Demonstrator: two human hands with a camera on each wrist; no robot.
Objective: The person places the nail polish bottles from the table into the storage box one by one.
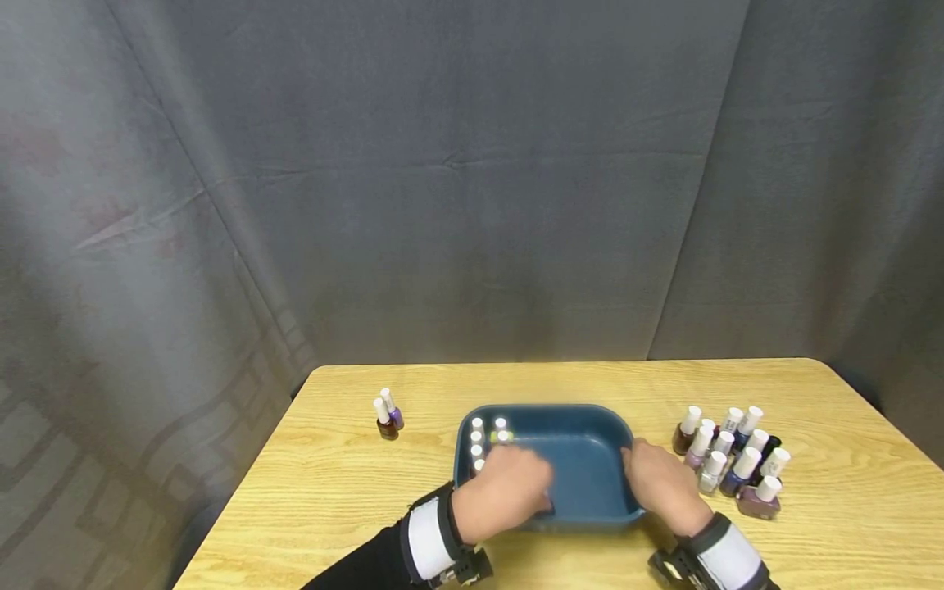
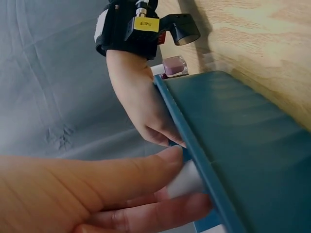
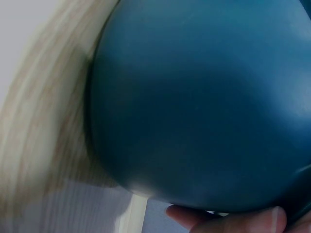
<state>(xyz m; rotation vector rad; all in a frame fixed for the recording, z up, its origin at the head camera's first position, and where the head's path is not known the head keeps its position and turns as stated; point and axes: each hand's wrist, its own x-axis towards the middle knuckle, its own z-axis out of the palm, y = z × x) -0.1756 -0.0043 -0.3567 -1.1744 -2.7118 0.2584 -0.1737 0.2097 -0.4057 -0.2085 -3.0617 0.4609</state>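
- Brown bottle (image 1: pixel 387 428), white-capped, stands at the left on the wooden table (image 1: pixel 295 467), with a purple bottle (image 1: pixel 396 417) just beside it on the far side.
- White-capped bottles (image 1: pixel 477 438) stand inside the tray's left end, in two lines running near to far.
- Left hand (image 1: pixel 504 487), over the tray's near left part, pinches a held bottle (image 2: pixel 187 180) by its white cap; its body is mostly hidden, so I cannot tell whether it touches the floor.
- That held bottle seems just to the near right of the lined-up ones, and the left hand is the closer hand to them.
- Blue tray (image 1: pixel 590 467) has its long axis left to right, between both hands.
- Right hand (image 1: pixel 660 483) grips the tray's right rim.
- Bottle cluster (image 1: pixel 746 465) stands right of the right hand, the nearer one to it.
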